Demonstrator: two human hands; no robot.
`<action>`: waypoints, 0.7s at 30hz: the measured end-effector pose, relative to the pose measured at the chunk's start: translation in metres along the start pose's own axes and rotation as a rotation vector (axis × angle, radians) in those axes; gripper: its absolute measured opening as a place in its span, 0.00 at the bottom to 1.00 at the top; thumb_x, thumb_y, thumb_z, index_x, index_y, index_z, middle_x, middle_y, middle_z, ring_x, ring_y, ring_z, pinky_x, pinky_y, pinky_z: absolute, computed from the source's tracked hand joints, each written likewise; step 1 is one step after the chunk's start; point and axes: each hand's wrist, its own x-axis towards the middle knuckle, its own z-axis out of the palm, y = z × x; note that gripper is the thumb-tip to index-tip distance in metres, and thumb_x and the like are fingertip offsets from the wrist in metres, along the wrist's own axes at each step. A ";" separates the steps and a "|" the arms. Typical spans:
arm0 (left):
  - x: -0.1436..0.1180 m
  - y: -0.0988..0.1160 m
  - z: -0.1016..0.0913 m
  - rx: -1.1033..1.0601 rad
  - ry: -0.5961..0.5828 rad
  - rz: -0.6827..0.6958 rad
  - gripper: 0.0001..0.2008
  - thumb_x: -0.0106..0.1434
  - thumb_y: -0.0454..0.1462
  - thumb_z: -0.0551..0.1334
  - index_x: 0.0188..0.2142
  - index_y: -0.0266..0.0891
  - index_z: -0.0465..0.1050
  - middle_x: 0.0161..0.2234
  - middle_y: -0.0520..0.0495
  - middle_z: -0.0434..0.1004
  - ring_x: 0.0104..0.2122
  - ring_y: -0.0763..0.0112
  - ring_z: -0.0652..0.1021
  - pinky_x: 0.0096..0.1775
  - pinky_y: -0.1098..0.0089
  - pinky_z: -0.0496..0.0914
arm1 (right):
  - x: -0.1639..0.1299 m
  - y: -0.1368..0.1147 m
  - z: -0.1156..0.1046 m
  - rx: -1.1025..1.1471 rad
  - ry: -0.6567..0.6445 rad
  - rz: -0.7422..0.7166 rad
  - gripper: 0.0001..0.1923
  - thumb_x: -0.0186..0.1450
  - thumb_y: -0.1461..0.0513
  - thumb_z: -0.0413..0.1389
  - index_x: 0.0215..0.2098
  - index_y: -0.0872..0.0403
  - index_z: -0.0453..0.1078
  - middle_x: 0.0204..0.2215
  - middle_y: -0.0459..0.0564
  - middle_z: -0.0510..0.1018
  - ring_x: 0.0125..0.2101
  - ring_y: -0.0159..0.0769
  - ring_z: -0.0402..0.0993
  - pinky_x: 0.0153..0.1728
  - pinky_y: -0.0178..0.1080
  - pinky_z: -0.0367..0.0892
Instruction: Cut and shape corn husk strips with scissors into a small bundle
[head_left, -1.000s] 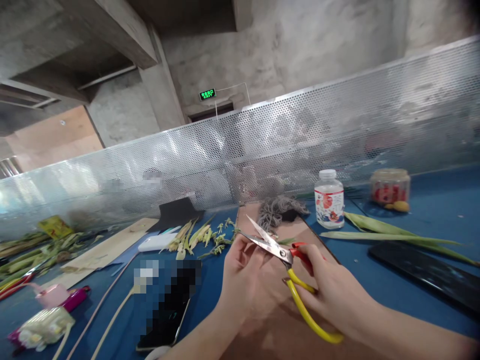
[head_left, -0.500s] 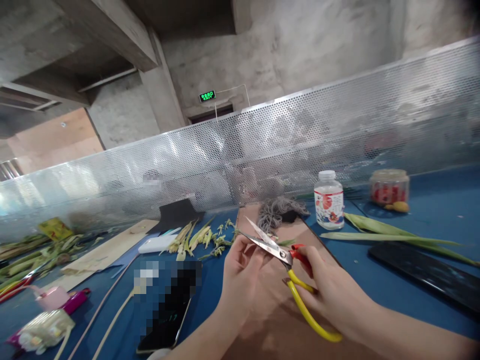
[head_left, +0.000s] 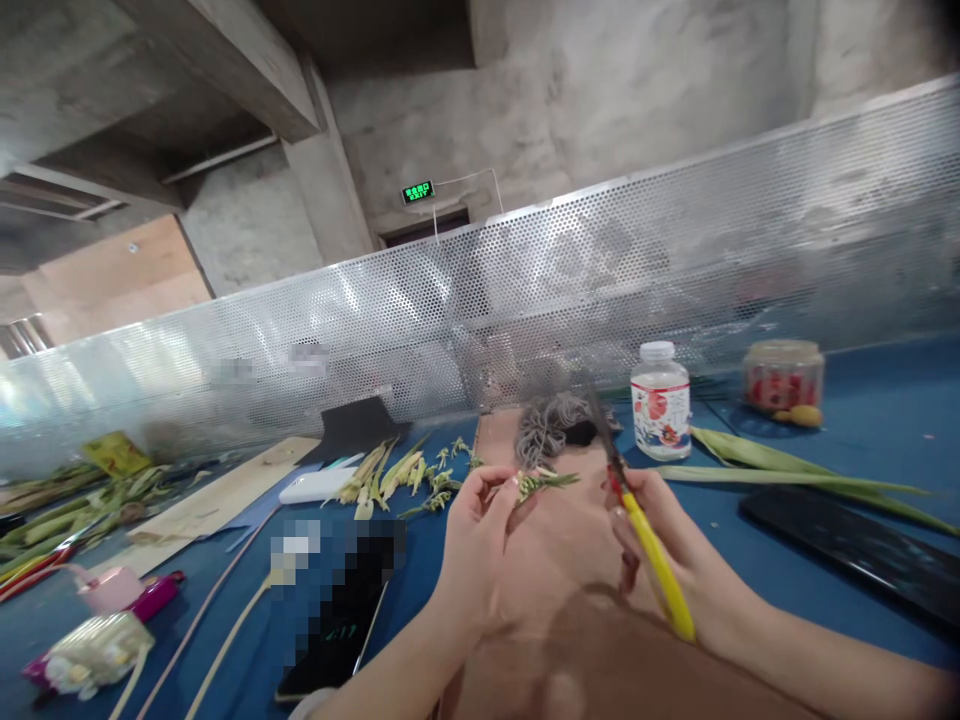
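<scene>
Between the fingertips of my left hand (head_left: 480,530) is a small piece woven from green leaf strips (head_left: 541,485), its pointed end toward the right. My right hand (head_left: 667,560) is closed around scissors (head_left: 651,560) with yellow-coated handles and a bit of red near the pivot. Their blades point up and away, apart from the woven piece, and look blurred. Below both hands lies a brown board (head_left: 547,600). A bundle of grey yarn (head_left: 551,428) sits at its far end.
Several small woven leaf pieces (head_left: 401,475) lie left of the board. A phone (head_left: 341,620) and charging cables are nearer. At the right stand a white-capped jar (head_left: 660,405) and a second jar (head_left: 784,375), with long green leaves (head_left: 795,470) and a black slab (head_left: 847,550).
The scissors have swung away from my left hand to the right and now point upward. The green woven piece, hidden behind the blades before, shows in my left fingers.
</scene>
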 end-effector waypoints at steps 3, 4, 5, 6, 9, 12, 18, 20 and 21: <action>0.003 -0.001 -0.001 -0.010 -0.009 -0.060 0.07 0.54 0.34 0.66 0.33 0.36 0.72 0.35 0.48 0.76 0.39 0.70 0.78 0.52 0.63 0.67 | 0.014 -0.004 -0.002 0.347 0.073 0.162 0.16 0.64 0.46 0.43 0.33 0.49 0.54 0.19 0.38 0.58 0.15 0.28 0.57 0.15 0.34 0.65; 0.003 -0.001 -0.001 -0.013 -0.007 -0.069 0.07 0.52 0.33 0.67 0.33 0.36 0.72 0.35 0.48 0.76 0.40 0.69 0.78 0.53 0.64 0.66 | 0.018 -0.006 -0.002 0.437 0.097 0.232 0.18 0.63 0.44 0.42 0.31 0.49 0.54 0.18 0.38 0.56 0.13 0.28 0.55 0.13 0.35 0.64; 0.004 -0.001 -0.001 -0.016 -0.001 -0.073 0.08 0.51 0.32 0.67 0.33 0.36 0.73 0.35 0.48 0.76 0.40 0.69 0.78 0.53 0.64 0.66 | 0.023 -0.007 -0.003 0.506 0.128 0.298 0.19 0.62 0.43 0.42 0.29 0.49 0.53 0.17 0.38 0.56 0.12 0.28 0.55 0.11 0.35 0.61; 0.004 -0.001 0.000 -0.017 0.006 -0.070 0.09 0.50 0.31 0.67 0.33 0.36 0.73 0.35 0.48 0.77 0.40 0.69 0.78 0.53 0.64 0.66 | 0.027 -0.006 -0.003 0.548 0.144 0.357 0.20 0.61 0.42 0.42 0.28 0.49 0.53 0.16 0.38 0.56 0.11 0.28 0.54 0.09 0.35 0.60; 0.004 -0.001 -0.001 -0.005 0.015 -0.055 0.09 0.50 0.33 0.68 0.33 0.36 0.73 0.36 0.47 0.77 0.41 0.68 0.77 0.52 0.64 0.67 | 0.034 0.005 -0.004 0.544 0.123 0.455 0.22 0.60 0.41 0.41 0.25 0.49 0.51 0.15 0.38 0.56 0.09 0.28 0.54 0.08 0.34 0.57; 0.004 -0.002 -0.003 0.070 0.019 -0.046 0.10 0.52 0.35 0.67 0.35 0.37 0.74 0.38 0.46 0.76 0.40 0.69 0.76 0.47 0.66 0.69 | 0.034 0.024 -0.004 0.515 0.037 0.505 0.23 0.61 0.41 0.39 0.24 0.49 0.51 0.13 0.38 0.56 0.09 0.29 0.54 0.09 0.35 0.60; 0.003 0.000 -0.006 0.182 0.073 -0.034 0.12 0.51 0.36 0.68 0.36 0.38 0.75 0.40 0.46 0.77 0.37 0.72 0.75 0.39 0.73 0.67 | 0.017 0.019 -0.009 0.188 0.173 0.206 0.16 0.63 0.46 0.48 0.35 0.49 0.56 0.18 0.38 0.60 0.13 0.26 0.55 0.12 0.29 0.55; 0.005 -0.001 -0.006 0.149 0.089 -0.049 0.12 0.50 0.36 0.69 0.36 0.38 0.76 0.41 0.46 0.77 0.35 0.75 0.75 0.36 0.76 0.66 | 0.010 0.007 -0.012 -0.005 0.157 0.005 0.15 0.62 0.50 0.52 0.40 0.49 0.57 0.23 0.40 0.65 0.19 0.28 0.62 0.19 0.31 0.62; 0.006 -0.002 -0.006 0.134 0.102 -0.058 0.12 0.49 0.36 0.70 0.35 0.38 0.76 0.41 0.47 0.77 0.33 0.77 0.74 0.33 0.77 0.64 | 0.007 0.003 -0.013 -0.096 0.135 -0.058 0.15 0.62 0.52 0.53 0.41 0.49 0.57 0.25 0.42 0.67 0.23 0.30 0.65 0.23 0.33 0.65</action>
